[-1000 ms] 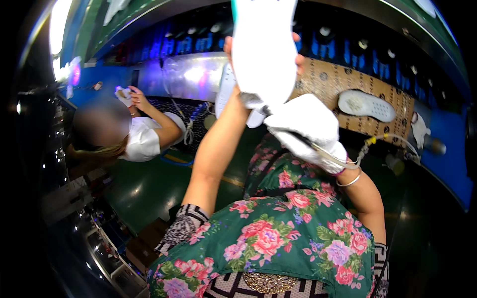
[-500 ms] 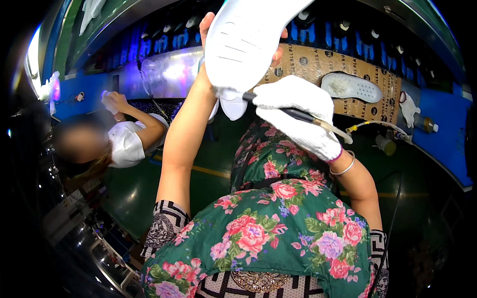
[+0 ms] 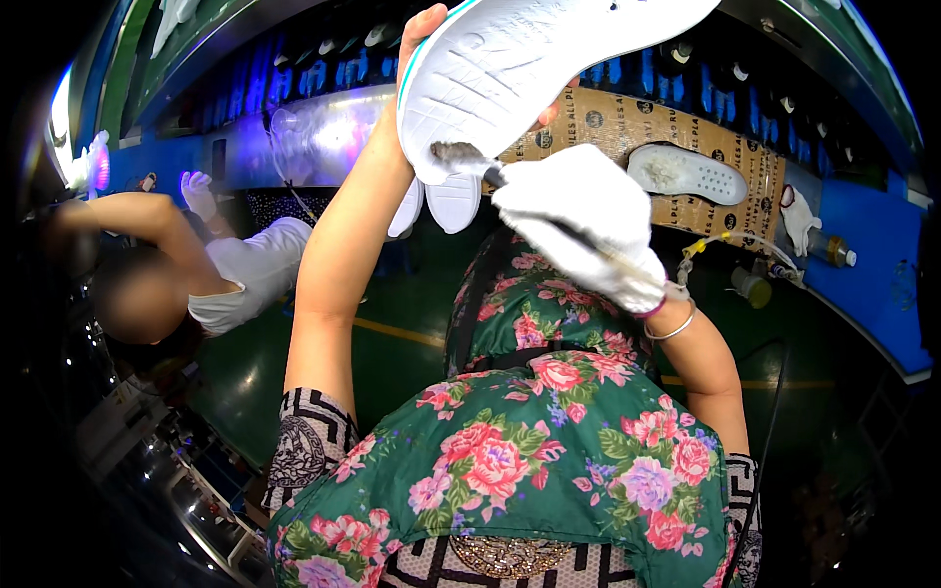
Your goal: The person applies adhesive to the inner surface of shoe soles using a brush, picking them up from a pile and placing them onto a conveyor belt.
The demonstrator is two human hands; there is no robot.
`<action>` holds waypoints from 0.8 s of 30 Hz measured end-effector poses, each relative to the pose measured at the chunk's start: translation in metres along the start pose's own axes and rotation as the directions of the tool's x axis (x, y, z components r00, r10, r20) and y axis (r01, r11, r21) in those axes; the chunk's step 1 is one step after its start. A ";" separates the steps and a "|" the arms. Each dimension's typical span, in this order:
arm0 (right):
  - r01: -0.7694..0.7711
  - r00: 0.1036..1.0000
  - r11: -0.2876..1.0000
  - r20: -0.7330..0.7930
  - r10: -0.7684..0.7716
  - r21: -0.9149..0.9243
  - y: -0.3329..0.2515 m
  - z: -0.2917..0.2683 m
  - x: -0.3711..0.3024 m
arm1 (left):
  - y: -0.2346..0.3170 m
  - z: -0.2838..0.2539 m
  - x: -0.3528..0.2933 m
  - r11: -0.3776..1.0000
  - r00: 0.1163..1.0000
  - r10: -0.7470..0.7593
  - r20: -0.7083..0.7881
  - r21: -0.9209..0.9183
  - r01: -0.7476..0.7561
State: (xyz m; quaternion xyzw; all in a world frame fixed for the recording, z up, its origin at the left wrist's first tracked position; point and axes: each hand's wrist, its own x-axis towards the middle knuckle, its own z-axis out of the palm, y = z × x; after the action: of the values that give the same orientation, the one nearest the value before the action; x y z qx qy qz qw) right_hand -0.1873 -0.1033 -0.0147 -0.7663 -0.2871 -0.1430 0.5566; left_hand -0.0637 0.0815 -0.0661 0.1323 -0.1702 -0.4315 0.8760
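Observation:
My left hand point(image 3: 418, 37) grips a white shoe sole point(image 3: 500, 73) by its edges, raised at the top of the view. Grooves run across the sole's face and a thin teal line follows its left rim. In a white knit glove, my right hand point(image 3: 578, 211) is closed around a brush point(image 3: 564, 227) with a dark handle and a pale tube at its rear. Its dark bristles lie against the lower end of the sole. The palm of my left hand is hidden behind the sole.
Another white sole point(image 3: 720, 181) lies on printed cardboard point(image 3: 598, 142). To the right are a white glove point(image 3: 799, 220), a bottle point(image 3: 835, 251) and a jar point(image 3: 753, 286) on or beside the blue bench point(image 3: 882, 265). A co-worker point(image 3: 260, 265) is at the left. White shoes point(image 3: 454, 201) show below.
The sole has tilted, so its grooved face shows more, and shifted right. My right hand has drawn slightly left, with the bristles now visible on the sole. The co-worker's arm has risen.

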 end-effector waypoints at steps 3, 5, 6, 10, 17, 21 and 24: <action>0.102 0.991 0.994 0.083 -0.106 0.050 -0.010 0.009 -0.006 | 0.012 0.006 0.003 0.999 0.995 -0.032 -0.095 0.032 0.035; -0.033 0.999 0.975 0.032 0.026 0.220 -0.008 0.007 0.000 | 0.021 0.010 0.002 0.996 0.984 -0.060 -0.167 0.053 0.069; -0.163 0.986 0.957 0.002 0.168 0.239 -0.009 0.006 0.002 | 0.023 0.011 0.002 0.995 0.982 -0.074 -0.171 0.056 0.085; -0.283 0.959 0.904 0.070 0.275 0.322 -0.005 0.008 0.004 | 0.020 0.007 0.003 0.994 0.983 -0.103 -0.150 0.026 0.108; -0.256 0.944 0.948 -0.164 0.287 0.187 0.010 -0.037 0.015 | -0.027 0.031 -0.027 0.993 0.913 0.008 -0.408 -0.108 -0.057; -0.097 0.951 0.947 -0.308 -0.002 -0.306 0.031 -0.065 0.025 | -0.058 0.042 -0.035 0.995 0.931 -0.012 -0.364 -0.095 -0.024; -0.012 0.965 0.952 -0.253 -0.069 -0.305 0.020 -0.065 0.023 | -0.058 0.036 -0.036 0.997 0.921 -0.030 -0.389 -0.072 0.002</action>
State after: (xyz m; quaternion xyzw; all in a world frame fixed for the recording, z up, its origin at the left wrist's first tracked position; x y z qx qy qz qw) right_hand -0.1503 -0.1621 0.0043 -0.8129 -0.1972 -0.2933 0.4629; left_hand -0.1404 0.0730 -0.0621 0.1858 0.0238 -0.4096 0.8928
